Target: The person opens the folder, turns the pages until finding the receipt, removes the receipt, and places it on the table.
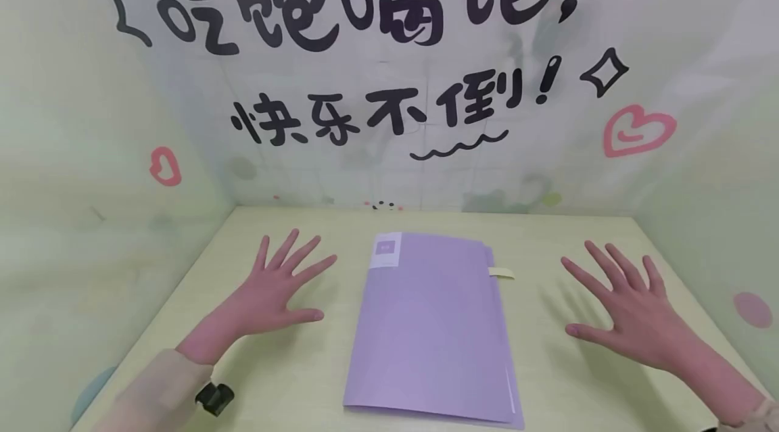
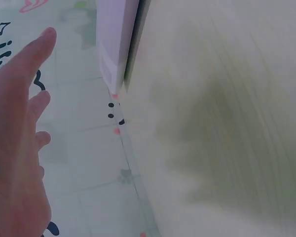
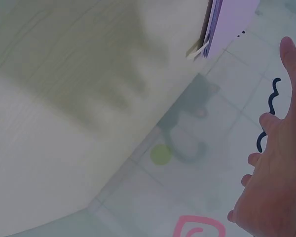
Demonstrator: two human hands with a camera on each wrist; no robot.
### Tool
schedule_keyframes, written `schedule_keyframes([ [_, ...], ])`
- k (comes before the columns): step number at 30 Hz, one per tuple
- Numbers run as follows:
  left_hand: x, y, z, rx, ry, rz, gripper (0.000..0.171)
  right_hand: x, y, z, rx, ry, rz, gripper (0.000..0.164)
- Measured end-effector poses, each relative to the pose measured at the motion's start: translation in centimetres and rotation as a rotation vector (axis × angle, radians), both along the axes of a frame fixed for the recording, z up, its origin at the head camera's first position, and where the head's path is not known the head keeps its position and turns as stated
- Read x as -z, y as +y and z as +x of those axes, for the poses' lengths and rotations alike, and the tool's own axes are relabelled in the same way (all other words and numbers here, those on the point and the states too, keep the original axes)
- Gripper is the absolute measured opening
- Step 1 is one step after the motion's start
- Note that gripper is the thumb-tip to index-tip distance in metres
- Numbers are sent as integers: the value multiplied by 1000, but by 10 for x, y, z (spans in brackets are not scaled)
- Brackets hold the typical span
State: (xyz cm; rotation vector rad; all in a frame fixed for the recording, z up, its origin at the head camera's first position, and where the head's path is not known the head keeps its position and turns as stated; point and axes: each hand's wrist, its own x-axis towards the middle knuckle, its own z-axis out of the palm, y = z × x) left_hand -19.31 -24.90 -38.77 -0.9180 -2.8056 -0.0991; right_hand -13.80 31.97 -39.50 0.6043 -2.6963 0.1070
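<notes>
A purple folder (image 1: 432, 330) lies flat on the table between my two hands, with a white label (image 1: 386, 250) at its upper left corner. From its right edge sticks out a pale yellow tab (image 1: 502, 274). My left hand (image 1: 268, 297) hovers to the left of the folder, fingers spread and holding nothing. To the right, my right hand (image 1: 635, 314) is likewise spread above the table, apart from the folder and casting a shadow. Both wrist views show the folder's edge, in the left one (image 2: 116, 44) and the right one (image 3: 232, 24), away from the fingers.
The pale wooden table (image 1: 292, 378) meets a printed backdrop (image 1: 389, 175) with black lettering and pink hearts at its far edge. Side panels of the same kind rise at left and right. A black device (image 1: 215, 398) sits at the left wrist by the sleeve.
</notes>
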Motion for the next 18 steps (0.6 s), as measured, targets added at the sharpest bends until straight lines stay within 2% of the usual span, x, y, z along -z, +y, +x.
schedule_keyframes([
  [9, 4, 26, 12, 23, -26, 51, 86, 0, -3, -1, -26, 29, -4, 94],
  [18, 12, 51, 32, 98, -58, 119, 86, 2, -14, -3, -72, 39, -35, 92],
])
